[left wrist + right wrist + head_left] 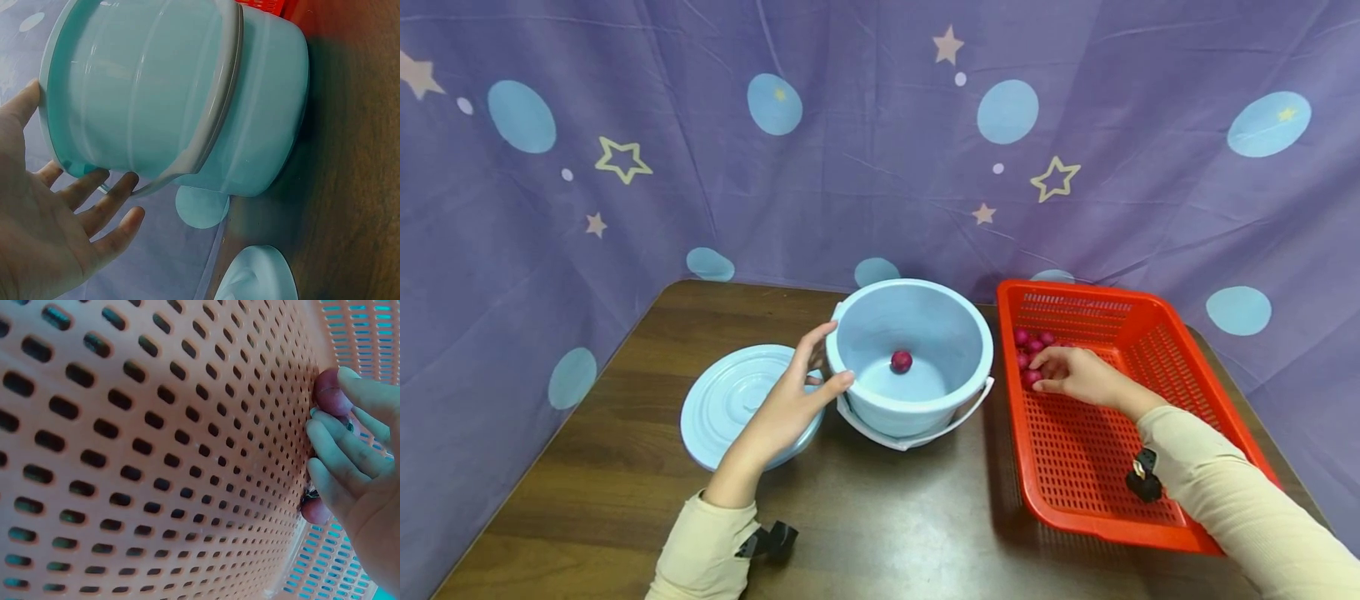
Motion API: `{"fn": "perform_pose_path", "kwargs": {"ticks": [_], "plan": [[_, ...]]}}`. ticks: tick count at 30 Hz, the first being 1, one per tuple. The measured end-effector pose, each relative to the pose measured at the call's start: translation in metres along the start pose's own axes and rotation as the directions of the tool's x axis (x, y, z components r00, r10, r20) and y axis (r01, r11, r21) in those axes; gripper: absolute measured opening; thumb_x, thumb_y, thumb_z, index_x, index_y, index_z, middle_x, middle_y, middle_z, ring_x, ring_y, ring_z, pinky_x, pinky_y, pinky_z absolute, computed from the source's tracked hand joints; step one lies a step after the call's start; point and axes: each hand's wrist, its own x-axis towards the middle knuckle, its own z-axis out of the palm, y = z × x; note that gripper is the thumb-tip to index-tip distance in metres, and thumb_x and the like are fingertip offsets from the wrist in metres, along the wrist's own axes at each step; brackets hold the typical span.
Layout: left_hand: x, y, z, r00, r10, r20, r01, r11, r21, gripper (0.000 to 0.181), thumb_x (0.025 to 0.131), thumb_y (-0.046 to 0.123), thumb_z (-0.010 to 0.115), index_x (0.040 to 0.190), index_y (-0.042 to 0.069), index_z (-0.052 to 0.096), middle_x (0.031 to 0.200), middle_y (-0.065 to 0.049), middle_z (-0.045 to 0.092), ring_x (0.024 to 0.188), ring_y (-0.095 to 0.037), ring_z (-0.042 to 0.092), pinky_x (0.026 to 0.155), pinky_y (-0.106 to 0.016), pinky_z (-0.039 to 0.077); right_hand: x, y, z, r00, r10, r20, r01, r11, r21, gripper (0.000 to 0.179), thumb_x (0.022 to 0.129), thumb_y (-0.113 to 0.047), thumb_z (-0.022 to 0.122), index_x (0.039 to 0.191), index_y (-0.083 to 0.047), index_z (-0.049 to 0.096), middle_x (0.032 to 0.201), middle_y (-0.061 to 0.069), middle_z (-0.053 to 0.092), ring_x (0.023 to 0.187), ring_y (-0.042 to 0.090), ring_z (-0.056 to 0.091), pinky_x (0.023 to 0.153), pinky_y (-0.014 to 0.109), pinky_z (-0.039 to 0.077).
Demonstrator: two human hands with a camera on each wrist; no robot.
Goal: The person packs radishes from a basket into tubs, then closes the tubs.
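Observation:
A pale blue bucket (917, 406) stands upright with one round red radish (901, 361) on its floor. My left hand (790, 408) touches the bucket's left side, thumb at the rim and fingers spread along the outer wall. In the left wrist view, the fingers of that hand (69, 219) look loosely extended. Over at the right, my right hand (1078, 375) reaches into a red plastic basket (1090, 525) and pinches a radish (1032, 378) between thumb and fingers. Several more radishes (1045, 337) lie beside it, partly hidden by the hand.
A round blue lid (722, 417) lies on the wooden table (887, 517), left of the bucket and partly under my left forearm. The bucket's handle (955, 425) hangs down in front. Behind the table hangs a purple patterned cloth (880, 150).

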Motion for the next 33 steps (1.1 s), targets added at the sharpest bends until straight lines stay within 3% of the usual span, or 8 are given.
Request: {"fn": "perform_pose_path", "kwargs": {"ticks": [12,25,33], "plan": [[0.000,0.000,0.000,1.000,-0.006,0.004,0.006,1.000,0.005,0.067,0.098,0.043,0.061,0.154,0.035,0.023,0.153,-0.007,0.036,0.139,-0.022,0.036,0.104,-0.050,0.033,0.000,-0.004,0.002,0.999,-0.017,-0.030,0.016,0.999,-0.044,0.017,0.081,-0.001,0.077,0.094,-0.003,0.067,0.077,-0.001,0.067,0.068,0.009,0.059,0.064,0.028,0.047],[0.001,0.000,0.000,1.000,-0.011,-0.006,0.011,1.000,0.005,0.069,0.097,0.041,0.063,0.154,0.035,0.024,0.152,-0.006,0.036,0.137,-0.022,0.037,0.104,-0.050,0.034,-0.005,-0.018,-0.025,0.995,0.021,-0.093,-0.024,0.999,-0.035,0.021,0.086,-0.010,0.078,0.104,-0.006,0.068,0.090,0.005,0.071,0.080,0.018,0.067,0.072,0.033,0.053],[0.001,-0.001,0.000,1.000,-0.003,-0.006,0.003,1.000,0.003,0.069,0.097,0.041,0.063,0.154,0.035,0.024,0.153,-0.006,0.037,0.138,-0.022,0.036,0.104,-0.050,0.035,-0.003,-0.038,-0.035,0.988,-0.002,-0.155,0.002,1.000,-0.001,0.020,0.087,-0.007,0.076,0.105,-0.007,0.068,0.089,0.004,0.071,0.080,0.017,0.066,0.071,0.026,0.052]]}}
